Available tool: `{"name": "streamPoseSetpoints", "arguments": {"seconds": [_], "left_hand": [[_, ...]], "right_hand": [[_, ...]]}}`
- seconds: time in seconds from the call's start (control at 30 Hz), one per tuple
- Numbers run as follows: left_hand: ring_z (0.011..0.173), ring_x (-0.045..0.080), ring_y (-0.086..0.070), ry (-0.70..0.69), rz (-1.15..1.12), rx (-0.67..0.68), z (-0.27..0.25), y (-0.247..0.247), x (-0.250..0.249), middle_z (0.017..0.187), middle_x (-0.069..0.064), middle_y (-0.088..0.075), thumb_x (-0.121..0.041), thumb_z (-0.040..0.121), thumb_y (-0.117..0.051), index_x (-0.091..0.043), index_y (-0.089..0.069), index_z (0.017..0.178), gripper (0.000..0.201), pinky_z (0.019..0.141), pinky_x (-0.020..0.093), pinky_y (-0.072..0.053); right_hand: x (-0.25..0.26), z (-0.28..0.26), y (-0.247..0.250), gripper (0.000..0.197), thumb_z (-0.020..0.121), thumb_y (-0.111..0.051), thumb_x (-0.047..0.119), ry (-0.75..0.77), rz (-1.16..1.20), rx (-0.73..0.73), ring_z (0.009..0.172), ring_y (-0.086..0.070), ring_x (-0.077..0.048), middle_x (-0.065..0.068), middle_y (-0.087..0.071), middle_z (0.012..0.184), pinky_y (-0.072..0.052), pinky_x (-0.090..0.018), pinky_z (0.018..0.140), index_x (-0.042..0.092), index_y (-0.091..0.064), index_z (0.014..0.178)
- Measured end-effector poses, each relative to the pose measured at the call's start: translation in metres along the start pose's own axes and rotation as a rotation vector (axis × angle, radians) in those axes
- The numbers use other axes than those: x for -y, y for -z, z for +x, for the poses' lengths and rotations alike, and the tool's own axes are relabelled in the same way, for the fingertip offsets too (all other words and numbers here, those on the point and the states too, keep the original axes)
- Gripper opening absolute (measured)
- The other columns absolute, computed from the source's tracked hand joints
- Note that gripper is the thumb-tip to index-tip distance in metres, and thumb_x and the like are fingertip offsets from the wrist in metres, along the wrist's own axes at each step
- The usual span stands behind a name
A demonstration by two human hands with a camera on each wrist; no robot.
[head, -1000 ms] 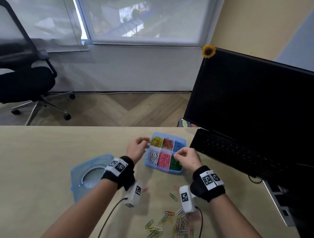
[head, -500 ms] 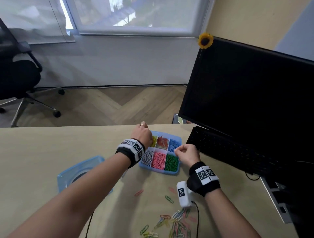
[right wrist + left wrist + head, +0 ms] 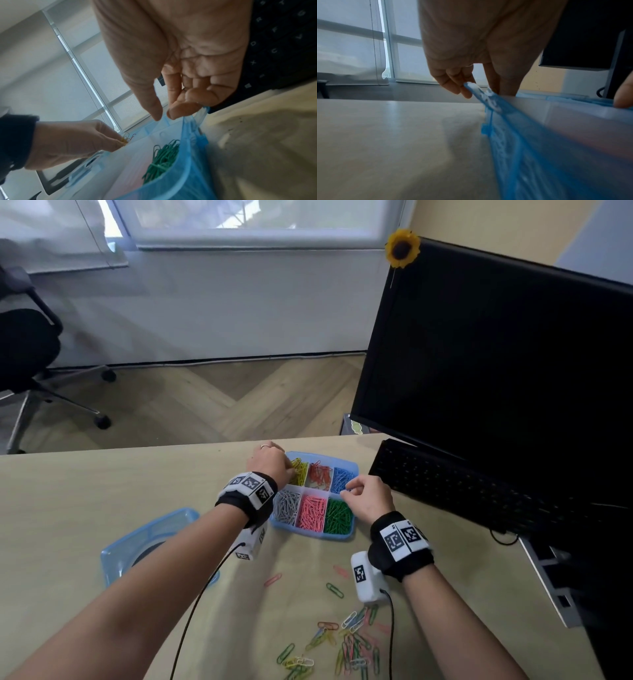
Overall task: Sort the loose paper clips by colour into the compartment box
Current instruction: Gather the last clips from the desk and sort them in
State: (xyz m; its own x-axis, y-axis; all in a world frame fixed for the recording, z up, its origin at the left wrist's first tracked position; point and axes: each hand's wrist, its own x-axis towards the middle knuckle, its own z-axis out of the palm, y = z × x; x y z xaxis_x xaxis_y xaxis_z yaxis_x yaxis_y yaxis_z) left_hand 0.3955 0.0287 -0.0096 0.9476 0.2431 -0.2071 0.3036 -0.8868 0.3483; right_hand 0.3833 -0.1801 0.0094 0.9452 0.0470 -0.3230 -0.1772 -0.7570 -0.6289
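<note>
The blue compartment box (image 3: 310, 535) holds clips sorted by colour: yellow, red and blue at the back, grey, pink and green in front. My left hand (image 3: 291, 470) reaches into the yellow compartment (image 3: 303, 474). In the right wrist view my left hand (image 3: 124, 141) pinches yellow clips at its fingertips. My right hand (image 3: 349, 491) hovers over the box's right side by the blue compartment. Its thumb and forefinger (image 3: 163, 116) stand slightly apart with nothing between them. Green clips (image 3: 163, 158) lie below it. Loose mixed clips (image 3: 349, 642) lie in a pile near the table's front.
The box lid (image 3: 144, 542) lies on the table at the left. A black keyboard (image 3: 462, 491) and a monitor (image 3: 496, 354) stand close on the right. Single pink and green clips (image 3: 335, 590) lie between the pile and the box.
My left hand has moved from beside the box's left edge forward into the yellow compartment. My right hand has stayed at the box's right side.
</note>
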Motion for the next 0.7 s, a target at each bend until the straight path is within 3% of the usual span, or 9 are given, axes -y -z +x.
{"name": "streamPoseSetpoints", "arguments": {"seconds": [0.13, 0.23, 0.37, 0.53, 0.6, 0.7], "left_hand": [[0.11, 0.018, -0.051, 0.02, -0.15, -0.011, -0.006, -0.004, 0.007, 0.115, 0.002, -0.058, -0.03, 0.083, -0.073, -0.016, -0.077, 0.096, 0.02, 0.091, 0.031, -0.044], [0.112, 0.017, -0.052, 0.042, -0.201, -0.003, -0.007, -0.006, 0.009, 0.12, 0.002, -0.058, -0.035, 0.082, -0.073, -0.017, -0.076, 0.098, 0.024, 0.094, 0.032, -0.042], [0.113, 0.017, -0.052, 0.045, -0.321, -0.043, -0.01, -0.005, 0.007, 0.121, 0.0, -0.056, -0.037, 0.082, -0.072, -0.017, -0.075, 0.101, 0.027, 0.098, 0.034, -0.041], [0.106, 0.014, -0.052, 0.007, -0.408, -0.115, -0.016, -0.005, 0.005, 0.109, -0.005, -0.055, -0.037, 0.078, -0.077, -0.019, -0.076, 0.098, 0.027, 0.094, 0.034, -0.044], [0.1, 0.012, -0.052, -0.012, -0.433, -0.117, -0.018, -0.001, 0.004, 0.106, -0.004, -0.055, -0.037, 0.077, -0.077, -0.019, -0.077, 0.098, 0.027, 0.09, 0.032, -0.045], [0.087, 0.012, -0.056, -0.03, -0.466, -0.065, -0.02, 0.005, 0.0, 0.102, 0.0, -0.063, -0.032, 0.078, -0.077, -0.015, -0.076, 0.099, 0.027, 0.08, 0.026, -0.044]], "right_hand": [[-0.002, 0.002, 0.0, 0.013, 0.082, -0.07, 0.021, 0.01, -0.002, 0.004, 0.082, -0.061, -0.015, 0.005, -0.061, 0.077, -0.049, -0.025, 0.081, 0.014, -0.07, 0.094], [0.0, 0.001, 0.001, 0.013, 0.083, -0.069, 0.021, 0.023, -0.02, 0.013, 0.083, -0.061, -0.015, 0.003, -0.063, 0.08, -0.049, -0.024, 0.079, 0.014, -0.07, 0.094], [0.021, 0.0, 0.003, 0.015, 0.087, -0.064, 0.019, 0.186, 0.006, -0.021, 0.081, -0.061, -0.014, -0.002, -0.068, 0.087, -0.045, -0.021, 0.074, 0.014, -0.072, 0.099], [0.056, 0.013, -0.008, 0.033, 0.09, -0.063, 0.023, 0.343, 0.023, 0.061, 0.092, -0.062, -0.019, -0.004, -0.066, 0.107, -0.05, -0.031, 0.09, 0.015, -0.064, 0.123], [0.063, 0.018, -0.015, 0.027, 0.09, -0.063, 0.019, 0.352, 0.015, 0.086, 0.096, -0.064, -0.023, -0.008, -0.069, 0.106, -0.051, -0.035, 0.092, 0.011, -0.068, 0.116], [0.061, 0.024, -0.019, 0.015, 0.089, -0.064, 0.013, 0.347, -0.015, 0.072, 0.094, -0.064, -0.024, -0.01, -0.072, 0.094, -0.051, -0.032, 0.09, 0.008, -0.075, 0.097]]}}
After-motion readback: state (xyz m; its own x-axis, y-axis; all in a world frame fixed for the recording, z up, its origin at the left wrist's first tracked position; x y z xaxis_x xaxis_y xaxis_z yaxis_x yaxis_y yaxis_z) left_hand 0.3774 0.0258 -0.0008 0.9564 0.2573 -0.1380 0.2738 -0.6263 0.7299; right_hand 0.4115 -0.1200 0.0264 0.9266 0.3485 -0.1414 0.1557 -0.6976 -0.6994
